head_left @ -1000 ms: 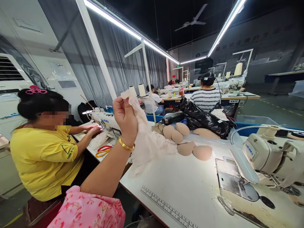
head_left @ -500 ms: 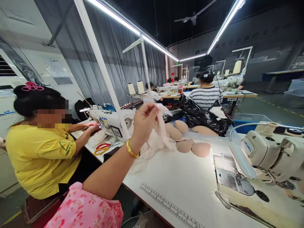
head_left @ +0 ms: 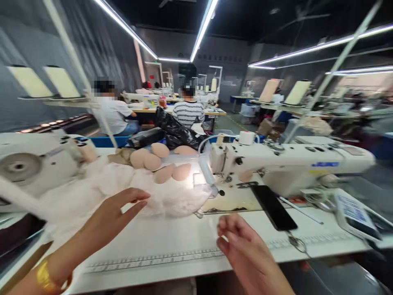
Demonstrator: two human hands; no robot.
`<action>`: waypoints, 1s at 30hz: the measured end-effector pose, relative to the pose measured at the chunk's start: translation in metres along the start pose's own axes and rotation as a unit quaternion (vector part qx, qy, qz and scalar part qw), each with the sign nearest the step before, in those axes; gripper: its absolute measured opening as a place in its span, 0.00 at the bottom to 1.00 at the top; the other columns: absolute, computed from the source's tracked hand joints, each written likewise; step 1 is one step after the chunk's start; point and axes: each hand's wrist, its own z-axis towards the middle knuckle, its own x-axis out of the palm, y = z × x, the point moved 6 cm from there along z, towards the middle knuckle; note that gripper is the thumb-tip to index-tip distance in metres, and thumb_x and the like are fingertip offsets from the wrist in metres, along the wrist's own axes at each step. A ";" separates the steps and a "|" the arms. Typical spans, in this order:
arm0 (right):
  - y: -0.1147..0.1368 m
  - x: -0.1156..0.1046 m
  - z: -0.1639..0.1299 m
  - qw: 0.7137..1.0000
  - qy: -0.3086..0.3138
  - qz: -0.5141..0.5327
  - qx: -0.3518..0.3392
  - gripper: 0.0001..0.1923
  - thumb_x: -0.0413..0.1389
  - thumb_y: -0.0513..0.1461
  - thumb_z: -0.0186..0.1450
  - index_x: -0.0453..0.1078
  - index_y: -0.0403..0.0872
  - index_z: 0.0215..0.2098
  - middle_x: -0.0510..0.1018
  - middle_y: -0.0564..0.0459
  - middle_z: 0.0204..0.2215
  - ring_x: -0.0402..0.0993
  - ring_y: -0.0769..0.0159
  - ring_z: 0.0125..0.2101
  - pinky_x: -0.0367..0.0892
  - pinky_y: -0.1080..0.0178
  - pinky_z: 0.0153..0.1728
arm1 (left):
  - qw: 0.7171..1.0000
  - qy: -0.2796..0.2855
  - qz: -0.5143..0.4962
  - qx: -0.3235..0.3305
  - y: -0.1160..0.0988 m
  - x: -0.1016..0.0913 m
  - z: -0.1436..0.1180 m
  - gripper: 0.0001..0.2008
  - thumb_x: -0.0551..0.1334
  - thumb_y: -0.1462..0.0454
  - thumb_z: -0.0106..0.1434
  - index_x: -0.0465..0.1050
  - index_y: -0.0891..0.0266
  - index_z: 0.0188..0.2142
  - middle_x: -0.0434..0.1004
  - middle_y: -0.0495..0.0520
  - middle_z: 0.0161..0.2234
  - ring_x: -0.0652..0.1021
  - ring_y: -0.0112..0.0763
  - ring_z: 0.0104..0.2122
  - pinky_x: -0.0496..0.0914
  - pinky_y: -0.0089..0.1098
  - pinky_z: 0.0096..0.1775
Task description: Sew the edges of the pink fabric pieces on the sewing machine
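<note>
At the far left we see part of one sewing machine (head_left: 46,157), blurred, with pale sheer fabric (head_left: 116,178) heaped beside it and spreading across the white table (head_left: 178,237) towards the middle. Our left hand (head_left: 115,211), a gold bangle (head_left: 44,276) at its wrist, reaches over that fabric, thumb and forefinger parted with nothing pinched between them; whether the fingertips touch the cloth we cannot tell. Just behind the fabric we have beige moulded cups (head_left: 164,173), and beyond them a black plastic bag (head_left: 178,131). Our right hand (head_left: 242,241) hangs above the printed ruler (head_left: 172,259), fingers loosely curled and grasping nothing we can see. Further right are the white JUKI machine (head_left: 276,159), a black phone (head_left: 274,207), a thin white stick (head_left: 302,211) and a control box (head_left: 356,215).
</note>
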 end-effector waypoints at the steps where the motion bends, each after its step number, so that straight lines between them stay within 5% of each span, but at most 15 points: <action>1: 0.002 -0.010 0.003 1.000 -0.027 -0.001 -0.001 0.14 0.65 0.47 0.72 0.75 0.48 0.49 0.77 0.48 0.49 0.76 0.59 0.45 0.76 0.57 0.44 | 1.000 0.006 0.005 -0.001 0.008 0.005 -0.002 0.23 0.63 0.39 0.65 0.83 0.48 0.46 0.85 0.51 0.48 0.83 0.45 0.44 0.75 0.26 0.24; 5: -0.002 -0.022 0.016 0.994 -0.081 0.067 0.035 0.21 0.76 0.49 0.59 0.72 0.49 0.37 0.73 0.52 0.40 0.70 0.64 0.38 0.67 0.63 0.38 | 0.999 0.035 0.025 -0.005 0.032 0.020 -0.011 0.19 0.64 0.40 0.65 0.82 0.39 0.51 0.82 0.43 0.55 0.83 0.50 0.50 0.82 0.31 0.26; 13: -0.009 -0.017 0.022 0.989 -0.068 0.125 0.046 0.25 0.80 0.47 0.52 0.71 0.48 0.33 0.71 0.54 0.36 0.63 0.67 0.34 0.61 0.65 0.37 | 0.997 0.062 0.037 0.037 0.058 0.034 -0.015 0.18 0.65 0.45 0.67 0.81 0.38 0.54 0.81 0.46 0.58 0.84 0.50 0.52 0.81 0.25 0.26; 23: -0.001 -0.018 0.015 0.999 -0.027 -0.006 -0.025 0.24 0.68 0.55 0.67 0.67 0.48 0.31 0.68 0.55 0.32 0.58 0.64 0.35 0.56 0.62 0.40 | 0.990 0.056 0.062 0.115 0.021 0.046 -0.028 0.16 0.63 0.47 0.70 0.83 0.43 0.52 0.81 0.49 0.57 0.83 0.45 0.53 0.79 0.21 0.27; 30: -0.001 -0.024 0.010 0.996 -0.060 -0.055 -0.040 0.18 0.70 0.52 0.66 0.72 0.50 0.38 0.69 0.56 0.33 0.60 0.65 0.36 0.57 0.64 0.39 | 0.982 0.028 0.087 0.167 0.001 0.048 -0.032 0.15 0.61 0.47 0.72 0.82 0.41 0.52 0.82 0.46 0.55 0.84 0.41 0.51 0.82 0.24 0.34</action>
